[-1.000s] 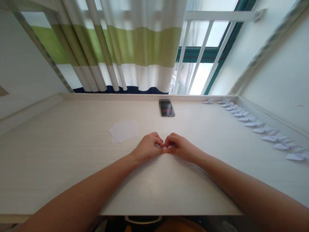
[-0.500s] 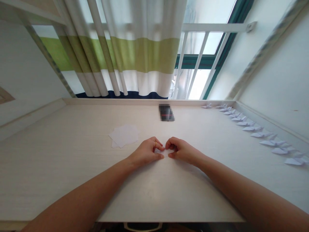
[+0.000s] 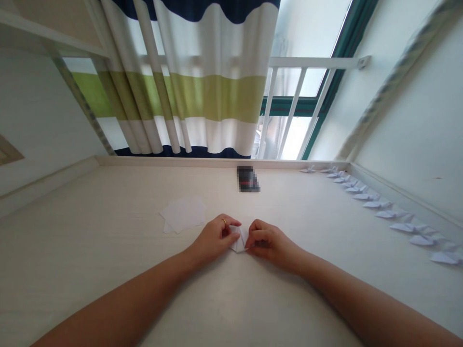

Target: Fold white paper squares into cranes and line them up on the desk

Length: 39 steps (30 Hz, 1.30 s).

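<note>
1. White curtain (image 3: 231, 99) with a green band, hanging beyond the back edge of the pale tabletop (image 3: 108, 260).
2. Loose white sheets (image 3: 183, 214), overlapping unevenly on the tabletop, near the left hand.
3. Left hand (image 3: 219, 236), a gold ring (image 3: 224, 221) on one finger – thumb and forefinger narrowly set, holding the folded paper by its left side.
4. Folded paper (image 3: 238, 246), small and white, between the two hands, at the middle of the tabletop.
5. Dark object (image 3: 247, 179), pixelated, lying behind the hands near the back edge.
6. Right hand (image 3: 265, 243), fingers curled – it seems to pinch the paper's right edge, though the fingertips partly hide it.
7. Folded paper figures (image 3: 376, 205), lined up along the right side.
</note>
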{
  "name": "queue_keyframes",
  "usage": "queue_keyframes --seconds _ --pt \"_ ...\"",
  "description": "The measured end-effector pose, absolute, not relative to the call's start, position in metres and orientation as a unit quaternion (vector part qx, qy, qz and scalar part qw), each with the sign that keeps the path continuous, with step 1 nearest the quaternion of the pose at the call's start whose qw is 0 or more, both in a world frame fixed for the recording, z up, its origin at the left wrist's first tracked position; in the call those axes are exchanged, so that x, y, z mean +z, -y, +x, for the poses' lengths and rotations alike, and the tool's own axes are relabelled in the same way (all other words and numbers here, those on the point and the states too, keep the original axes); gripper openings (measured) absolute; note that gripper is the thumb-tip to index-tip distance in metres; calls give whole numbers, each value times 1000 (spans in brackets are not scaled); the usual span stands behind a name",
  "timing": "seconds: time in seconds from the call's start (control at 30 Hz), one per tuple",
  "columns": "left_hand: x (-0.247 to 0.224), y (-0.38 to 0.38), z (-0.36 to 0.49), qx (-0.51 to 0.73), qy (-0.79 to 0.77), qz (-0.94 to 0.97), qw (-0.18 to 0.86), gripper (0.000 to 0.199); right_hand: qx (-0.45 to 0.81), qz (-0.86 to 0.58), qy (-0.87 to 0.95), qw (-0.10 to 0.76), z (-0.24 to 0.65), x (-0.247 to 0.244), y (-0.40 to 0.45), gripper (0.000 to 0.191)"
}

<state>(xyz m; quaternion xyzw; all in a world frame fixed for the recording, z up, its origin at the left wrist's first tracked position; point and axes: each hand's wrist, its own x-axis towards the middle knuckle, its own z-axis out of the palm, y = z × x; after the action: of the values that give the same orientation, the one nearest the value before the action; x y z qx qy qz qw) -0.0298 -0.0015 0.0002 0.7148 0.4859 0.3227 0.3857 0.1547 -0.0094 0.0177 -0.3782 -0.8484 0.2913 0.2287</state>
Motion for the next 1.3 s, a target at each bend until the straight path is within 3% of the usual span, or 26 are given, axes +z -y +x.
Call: queue_keyframes --seconds 0.17,0.37,0.47,0.57,0.83,1.13,1.3 --pt "0 2 -28 368 -452 670 459 34 176 -293 887 310 156 21 16 11" --pt "7 7 -24 446 -440 610 484 32 10 -246 910 334 157 28 22 15" --pt "11 12 -20 451 -392 562 572 37 -33 -239 912 333 155 28 24 15" --pt "12 14 -17 442 -349 534 630 40 -40 -241 917 317 153 28 24 19" --pt "13 12 -21 433 -355 522 643 49 55 -263 926 263 154 32 27 18" --pt "17 13 -20 428 -357 502 662 47 9 -336 891 307 154 27 24 12" --pt "15 15 -19 404 -345 536 656 53 9 -407 866 289 153 25 23 8"
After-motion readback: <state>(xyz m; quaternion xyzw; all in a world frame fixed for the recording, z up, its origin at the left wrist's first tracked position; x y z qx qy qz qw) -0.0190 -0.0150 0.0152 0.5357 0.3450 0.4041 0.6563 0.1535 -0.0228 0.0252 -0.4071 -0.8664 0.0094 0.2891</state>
